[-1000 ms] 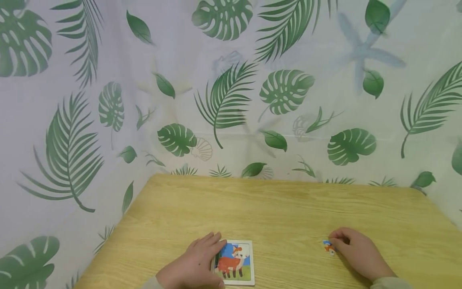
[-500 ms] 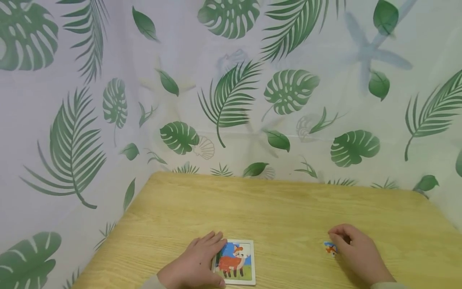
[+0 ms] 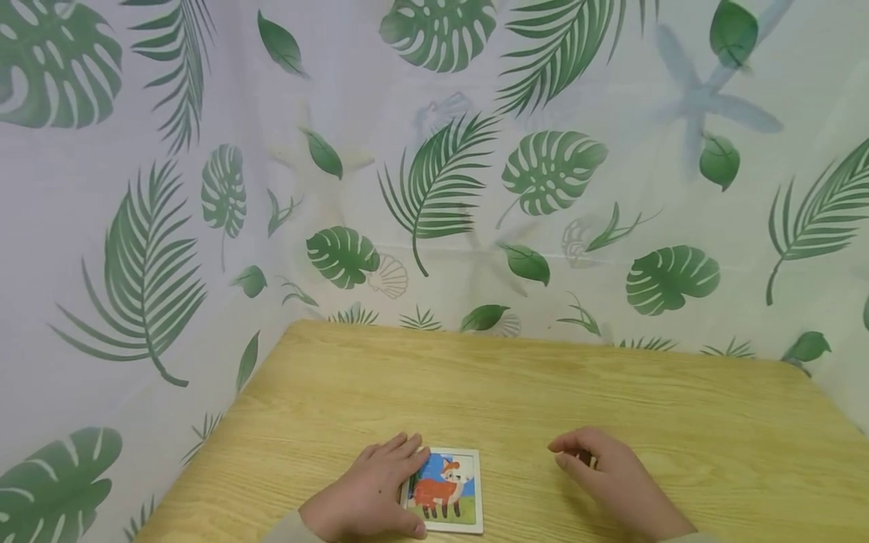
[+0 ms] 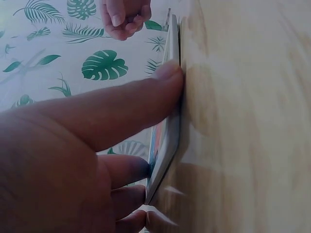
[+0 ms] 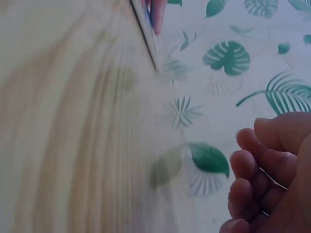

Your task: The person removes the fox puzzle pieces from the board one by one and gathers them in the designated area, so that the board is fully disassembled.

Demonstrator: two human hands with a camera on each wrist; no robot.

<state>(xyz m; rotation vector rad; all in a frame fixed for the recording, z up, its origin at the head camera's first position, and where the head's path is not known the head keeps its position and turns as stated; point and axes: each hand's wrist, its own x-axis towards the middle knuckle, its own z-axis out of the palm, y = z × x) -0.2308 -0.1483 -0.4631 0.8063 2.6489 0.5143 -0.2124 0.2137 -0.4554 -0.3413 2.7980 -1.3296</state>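
Note:
A square wooden puzzle (image 3: 475,501) with a pale frame lies on the table. A red fox shows on it, and a pale patch lies at its upper right. My left hand (image 3: 373,490) holds the puzzle from its left side, thumb (image 4: 160,87) along the near edge and fingers at the far edge. To the right of the puzzle, my right hand (image 3: 604,467) hovers with loosely bent fingers (image 5: 243,194). No puzzle piece shows between its thumb and fingers in any view. The piece seen earlier is hidden from sight.
The wooden table (image 3: 516,377) spreads out to the back and right of the puzzle. A hanging sheet with green leaves (image 3: 421,181) stands behind the table and along its left side.
The right hand has moved left, towards the puzzle. The small fox-patterned piece at its fingertips earlier is no longer visible. The left hand stays on the puzzle. The head view has shifted slightly.

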